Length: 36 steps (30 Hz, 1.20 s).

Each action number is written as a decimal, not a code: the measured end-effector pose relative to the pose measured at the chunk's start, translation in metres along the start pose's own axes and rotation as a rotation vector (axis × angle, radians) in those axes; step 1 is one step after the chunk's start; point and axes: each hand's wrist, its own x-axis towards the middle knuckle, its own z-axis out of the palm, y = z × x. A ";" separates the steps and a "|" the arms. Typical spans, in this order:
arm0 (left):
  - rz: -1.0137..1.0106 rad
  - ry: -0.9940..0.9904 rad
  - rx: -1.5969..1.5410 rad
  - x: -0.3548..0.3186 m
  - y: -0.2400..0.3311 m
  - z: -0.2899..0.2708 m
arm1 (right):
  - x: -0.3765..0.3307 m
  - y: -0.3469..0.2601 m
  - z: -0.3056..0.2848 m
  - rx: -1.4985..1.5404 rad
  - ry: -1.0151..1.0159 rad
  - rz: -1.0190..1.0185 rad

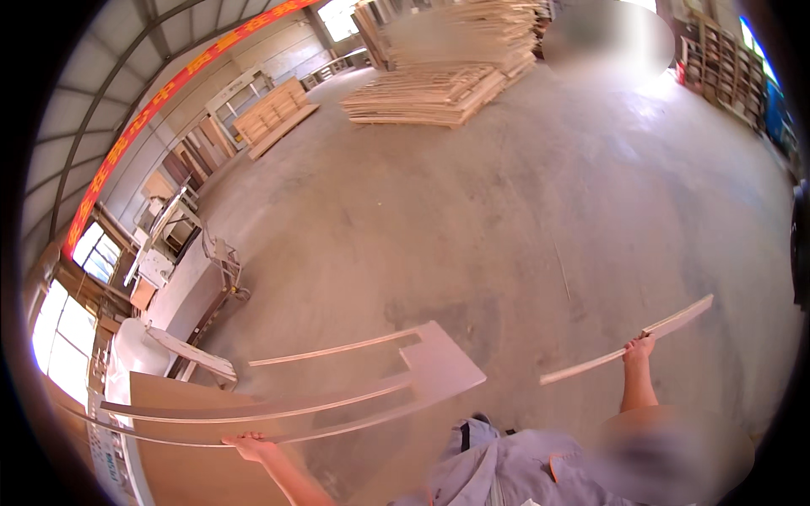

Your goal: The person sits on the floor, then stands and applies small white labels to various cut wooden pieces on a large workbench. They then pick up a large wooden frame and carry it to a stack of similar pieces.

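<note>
Grey work jacket (506, 468) on the person, bent at the lower edge, comes closest, with both arms spread wide. Their left hand (250, 446) has its fingers bent over the near edge of a pale forked panel (443, 358), whose long prongs run off to the left; I can't make out the thumb. Their right hand (639, 346) is closed around a narrow wooden strip (582, 368) near its middle, held out well apart from the panel. Beneath the prongs spreads a brown sheet (190, 468), and a white rounded machine part (148, 346) crowds in just beyond it. Farther up that side, a wheeled cart (226, 266) juts onto the concrete floor (472, 219). Across the hall, a big stack of boards (422, 97) blocks the way, with a smaller timber pile (274, 114) by the wall.
</note>
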 end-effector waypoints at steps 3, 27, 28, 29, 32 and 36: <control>0.018 0.090 -0.016 0.018 -0.064 0.072 | 0.052 0.015 0.097 -0.269 -0.153 -0.009; -0.048 0.614 -0.109 0.113 -0.415 0.695 | 0.225 0.364 0.749 -2.067 -0.225 -0.461; -0.067 0.617 -0.111 0.109 -0.435 0.723 | 0.267 0.387 0.791 -2.206 -0.356 -0.725; -0.086 0.620 -0.112 0.107 -0.454 0.750 | 0.305 0.403 0.833 -2.157 -0.386 -0.809; -0.092 0.663 -0.139 0.106 -0.506 0.808 | 0.272 0.443 1.010 -1.905 -0.494 -0.787; -0.136 0.669 -0.189 0.122 -0.593 0.916 | 0.262 0.472 1.148 -1.820 -0.510 -0.513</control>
